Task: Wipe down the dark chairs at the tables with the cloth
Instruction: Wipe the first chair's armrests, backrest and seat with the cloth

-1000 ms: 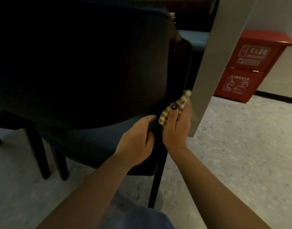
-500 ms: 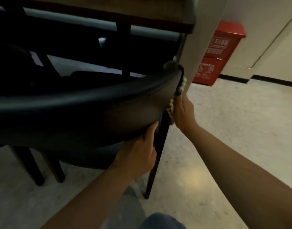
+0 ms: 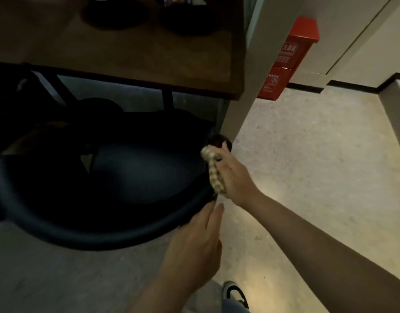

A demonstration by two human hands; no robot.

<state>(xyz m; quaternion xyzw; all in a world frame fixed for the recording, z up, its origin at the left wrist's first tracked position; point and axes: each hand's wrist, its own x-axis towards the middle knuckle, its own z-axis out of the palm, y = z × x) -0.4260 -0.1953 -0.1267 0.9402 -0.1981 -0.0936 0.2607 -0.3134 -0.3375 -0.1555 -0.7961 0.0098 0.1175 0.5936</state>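
Note:
A dark chair [image 3: 108, 231] with a curved backrest and dark seat stands tucked under a wooden table [image 3: 131, 55]. My right hand [image 3: 230, 175] grips a checked yellow cloth [image 3: 213, 172] and presses it against the right end of the backrest, near the chair's rounded arm tip. My left hand [image 3: 196, 242] rests on the outer side of the backrest just below, fingers straight along the rim.
A pale pillar [image 3: 244, 91] rises right beside the chair's arm. A red fire-equipment cabinet [image 3: 284, 62] stands against the wall behind it. Dark bowls [image 3: 113, 14] sit on the table. Pale speckled floor spreads to the right. My shoe [image 3: 235, 294] shows at the bottom.
My view has risen from behind the chair to above it. The right hand with the cloth has slid up along the backrest's right edge to its top end; the left hand stays on the backrest.

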